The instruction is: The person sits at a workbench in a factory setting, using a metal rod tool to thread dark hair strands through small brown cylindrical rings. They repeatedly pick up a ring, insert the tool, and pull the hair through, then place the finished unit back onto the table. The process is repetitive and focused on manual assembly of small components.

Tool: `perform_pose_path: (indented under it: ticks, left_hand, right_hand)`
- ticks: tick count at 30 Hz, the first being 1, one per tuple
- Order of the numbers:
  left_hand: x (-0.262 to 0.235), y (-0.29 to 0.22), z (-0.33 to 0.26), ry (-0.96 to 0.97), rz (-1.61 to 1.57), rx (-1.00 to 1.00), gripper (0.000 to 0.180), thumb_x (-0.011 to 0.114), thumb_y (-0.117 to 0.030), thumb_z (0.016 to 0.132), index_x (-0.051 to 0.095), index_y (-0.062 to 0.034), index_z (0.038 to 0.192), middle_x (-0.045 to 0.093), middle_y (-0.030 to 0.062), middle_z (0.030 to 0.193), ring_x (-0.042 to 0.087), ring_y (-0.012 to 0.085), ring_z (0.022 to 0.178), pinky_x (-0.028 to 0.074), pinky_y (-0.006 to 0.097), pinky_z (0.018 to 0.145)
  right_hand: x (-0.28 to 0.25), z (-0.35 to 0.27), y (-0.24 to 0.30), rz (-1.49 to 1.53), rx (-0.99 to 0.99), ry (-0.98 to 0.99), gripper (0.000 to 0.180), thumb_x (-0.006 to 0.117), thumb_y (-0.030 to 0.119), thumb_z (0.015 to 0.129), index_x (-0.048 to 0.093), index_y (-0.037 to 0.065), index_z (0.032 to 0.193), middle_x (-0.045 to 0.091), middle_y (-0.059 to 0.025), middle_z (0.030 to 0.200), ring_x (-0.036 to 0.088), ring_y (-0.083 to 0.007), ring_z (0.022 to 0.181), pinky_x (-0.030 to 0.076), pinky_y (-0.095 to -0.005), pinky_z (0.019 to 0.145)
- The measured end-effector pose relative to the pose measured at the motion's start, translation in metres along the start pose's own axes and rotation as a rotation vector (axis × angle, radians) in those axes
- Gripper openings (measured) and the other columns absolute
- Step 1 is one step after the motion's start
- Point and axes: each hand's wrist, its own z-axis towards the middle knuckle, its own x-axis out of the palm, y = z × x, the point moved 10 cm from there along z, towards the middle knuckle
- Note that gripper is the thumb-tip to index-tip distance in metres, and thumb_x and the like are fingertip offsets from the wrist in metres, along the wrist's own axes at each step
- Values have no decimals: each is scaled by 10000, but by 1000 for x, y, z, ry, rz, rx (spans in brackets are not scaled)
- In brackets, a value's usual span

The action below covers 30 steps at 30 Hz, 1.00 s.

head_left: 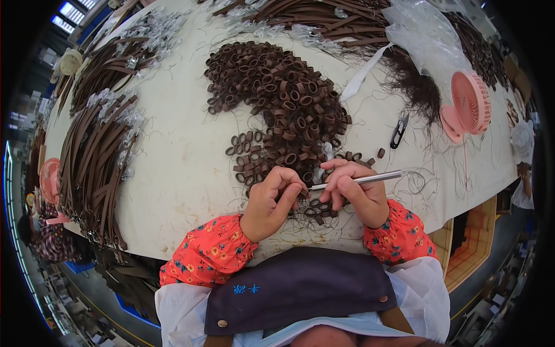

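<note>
My left hand (270,203) is closed near the table's front edge, pinching a small dark brown strap loop (302,195) between thumb and fingertips. The fingers cover most of that loop. My right hand (359,192) grips a slim silver metal tool (378,177) like a pen. Its thin tip points left and meets the loop at my left fingertips; the exact contact is too small to make out. Just beyond both hands spreads a large curved heap of similar brown loops (277,81). A few loose loops (319,213) lie between my wrists, among stray threads.
Brown straps (95,156) with clear plastic lie at left, more straps (341,26) at the far side. Black-handled thread snips (399,132), a dark thread tangle (417,84), a pink fan (471,103) and plastic sheeting (428,40) are at right. Another pink fan (50,180) stands far left.
</note>
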Motion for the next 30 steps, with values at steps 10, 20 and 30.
perform_pose_path:
  ticks: [10, 20, 30]
  left_hand:
    - [-1, 1, 0, -5, 8, 6, 90, 457, -81, 1002, 456, -15, 1064, 611, 78, 974, 620, 94, 841, 488, 196, 632]
    - [-1, 2, 0, -15, 6, -11, 85, 465, -74, 998, 459, -16, 1059, 610, 79, 974, 624, 100, 851, 487, 195, 631]
    - [-3, -6, 1, -63, -50, 38, 85, 477, -79, 994, 473, -14, 1048, 626, 76, 922, 596, 82, 769, 476, 201, 617]
  right_hand:
    - [1, 0, 1, -22, -8, 16, 211, 460, 218, 1003, 571, 53, 932, 601, 10, 713, 587, -86, 691, 337, -412, 1039]
    - [1, 0, 0, -27, -23, 14, 212, 462, 211, 1002, 573, 45, 932, 608, 3, 698, 596, -91, 697, 344, -407, 1032]
    - [-6, -4, -6, -205, 53, -150, 197, 681, 83, 859, 596, 51, 1035, 634, -39, 927, 624, -153, 768, 467, -336, 794]
